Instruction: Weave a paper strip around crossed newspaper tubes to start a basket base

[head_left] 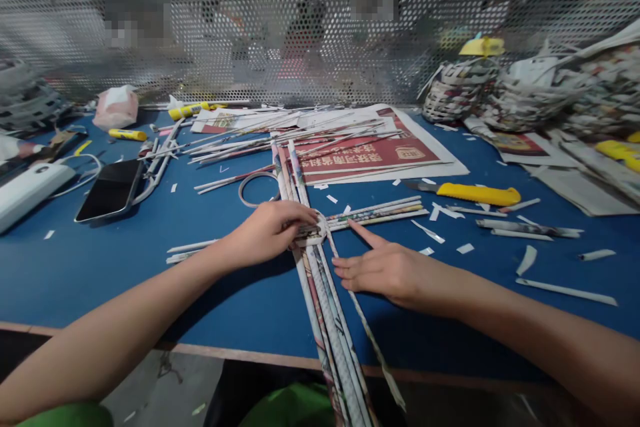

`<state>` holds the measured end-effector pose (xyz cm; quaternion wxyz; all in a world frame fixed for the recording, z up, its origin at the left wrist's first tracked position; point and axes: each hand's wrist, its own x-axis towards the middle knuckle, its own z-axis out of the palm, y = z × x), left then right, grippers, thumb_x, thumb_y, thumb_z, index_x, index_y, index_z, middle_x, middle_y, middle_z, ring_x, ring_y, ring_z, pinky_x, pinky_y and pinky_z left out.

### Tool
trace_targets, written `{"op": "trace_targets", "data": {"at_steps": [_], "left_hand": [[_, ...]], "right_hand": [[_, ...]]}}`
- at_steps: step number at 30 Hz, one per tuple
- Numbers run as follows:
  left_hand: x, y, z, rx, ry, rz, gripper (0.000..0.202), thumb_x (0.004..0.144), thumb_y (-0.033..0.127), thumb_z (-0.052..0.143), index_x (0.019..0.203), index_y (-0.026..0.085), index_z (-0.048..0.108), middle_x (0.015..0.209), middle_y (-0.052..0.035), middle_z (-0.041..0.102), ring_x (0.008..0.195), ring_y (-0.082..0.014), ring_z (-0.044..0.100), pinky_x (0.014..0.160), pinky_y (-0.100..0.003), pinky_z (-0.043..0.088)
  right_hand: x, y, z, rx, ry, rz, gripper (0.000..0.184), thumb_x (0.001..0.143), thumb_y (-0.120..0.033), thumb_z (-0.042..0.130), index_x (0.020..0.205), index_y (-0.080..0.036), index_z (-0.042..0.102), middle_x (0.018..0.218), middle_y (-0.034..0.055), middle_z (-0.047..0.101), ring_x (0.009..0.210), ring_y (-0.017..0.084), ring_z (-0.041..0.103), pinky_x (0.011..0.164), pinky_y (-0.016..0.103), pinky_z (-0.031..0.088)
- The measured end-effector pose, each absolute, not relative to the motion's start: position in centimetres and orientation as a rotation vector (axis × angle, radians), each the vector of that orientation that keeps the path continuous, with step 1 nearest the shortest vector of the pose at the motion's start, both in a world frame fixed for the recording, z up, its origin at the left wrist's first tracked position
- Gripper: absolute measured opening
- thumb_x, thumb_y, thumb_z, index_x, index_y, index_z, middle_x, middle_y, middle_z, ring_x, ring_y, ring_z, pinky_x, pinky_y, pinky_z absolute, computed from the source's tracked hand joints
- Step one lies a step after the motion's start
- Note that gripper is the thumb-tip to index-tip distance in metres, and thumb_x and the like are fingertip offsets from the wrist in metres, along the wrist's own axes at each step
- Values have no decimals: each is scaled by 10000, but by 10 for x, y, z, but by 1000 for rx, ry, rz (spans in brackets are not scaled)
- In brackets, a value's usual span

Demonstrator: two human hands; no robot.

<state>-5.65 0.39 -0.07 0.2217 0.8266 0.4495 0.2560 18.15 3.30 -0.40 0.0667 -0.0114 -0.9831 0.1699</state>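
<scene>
Rolled newspaper tubes (327, 320) lie crossed, one bundle running from the table's back over its front edge, the other sideways. At the crossing, a thin paper strand (367, 327) loops around the tubes, and its loose end hangs toward the front. My left hand (267, 230) is closed over the crossing, thumb and fingers gripping the tubes there. To its right, my right hand (393, 273) has its fingers stretched out. The index fingertip touches the sideways tubes (390, 210), while the other fingertips rest by the loose strand. The left hand hides part of the crossing.
A yellow utility knife (475, 194) lies at right among paper scraps and short tubes. A tape ring (249, 188), a phone (110, 190) and a white power bank (33, 193) are left. Newspaper (430, 153) and woven baskets (457, 90) sit behind, before a perforated metal screen (280, 73).
</scene>
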Motion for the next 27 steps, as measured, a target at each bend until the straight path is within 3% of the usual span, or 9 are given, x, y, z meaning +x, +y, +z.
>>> {"op": "trace_targets", "data": {"at_steps": [4,9,15,18,20,24,27], "left_hand": [[-61,3,6,2273,1778,691,190,748,158,384,787,143,570,828,-77,603,794,-180,568,695,-293,446],[-67,6,4,2001,1971,395,276,775,364,404,915,142,488,765,-81,611,708,-216,573,616,-312,422],[-72,12,4,1688,1810,477,373,709,389,518,1007,173,454,880,-69,622,717,-190,588,582,-269,422],[-74,17,7,1392,1691,578,409,666,334,588,1009,153,458,805,-53,615,618,-146,567,553,-258,426],[-75,22,10,1232,1605,616,324,644,271,613,920,136,509,727,-31,598,575,-112,541,568,-248,427],[-77,29,13,1232,1476,514,180,611,255,644,703,113,582,575,-2,549,506,-81,475,500,-211,359],[-76,30,13,1301,1426,446,184,578,274,667,617,109,596,510,14,513,451,-67,399,444,-212,275]], "right_hand": [[181,33,1,-74,-2987,582,306,798,-33,392,946,-173,620,1030,79,639,1000,156,569,1047,494,-55],[175,28,1,-249,-2897,653,195,804,-189,475,870,-159,656,881,74,684,916,165,610,1068,462,28],[163,17,-10,-622,-2621,613,314,831,-314,452,628,-177,648,666,20,685,629,139,636,1078,451,101],[163,17,-10,-747,-2562,715,370,840,-332,425,543,-190,595,570,-17,643,528,106,589,1087,439,97],[164,18,-10,-764,-2545,800,375,835,-340,427,515,-202,567,541,-35,620,513,98,572,1088,427,115],[164,17,-12,-778,-2472,820,310,793,-363,481,531,-209,546,557,-38,606,520,108,563,1037,431,245],[162,13,-12,-905,-2372,897,141,753,-349,538,763,-209,547,596,-37,614,574,131,581,841,396,425]]}}
